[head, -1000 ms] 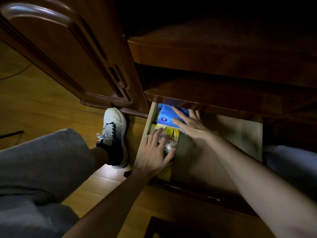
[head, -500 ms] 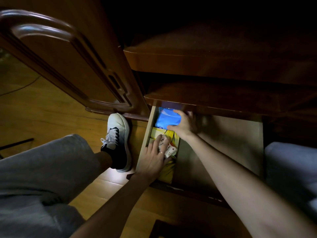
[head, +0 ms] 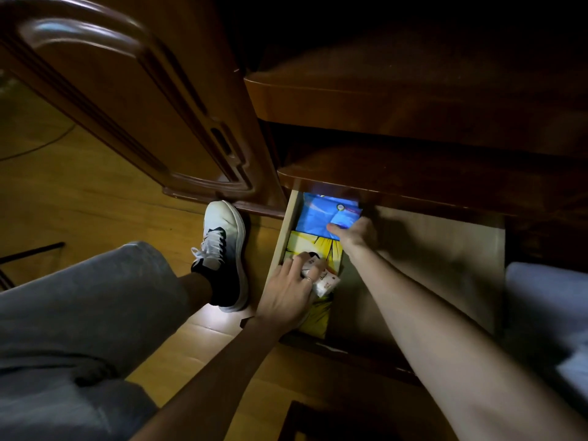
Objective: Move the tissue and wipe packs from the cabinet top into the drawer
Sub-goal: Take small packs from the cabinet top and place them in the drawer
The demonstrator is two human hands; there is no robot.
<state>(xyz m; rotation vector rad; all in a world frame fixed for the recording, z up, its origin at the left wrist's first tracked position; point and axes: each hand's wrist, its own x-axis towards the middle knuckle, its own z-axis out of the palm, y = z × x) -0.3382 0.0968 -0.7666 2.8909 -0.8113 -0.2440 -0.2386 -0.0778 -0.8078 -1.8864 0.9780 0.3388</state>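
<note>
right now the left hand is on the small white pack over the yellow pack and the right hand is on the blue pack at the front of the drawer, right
Not quite. The blue pack lies at the back of the drawer, partly under the cabinet edge, not at the front. The rest holds in the head view: the left hand is on the small white pack over the yellow pack, and the right hand is on the blue pack.
</note>
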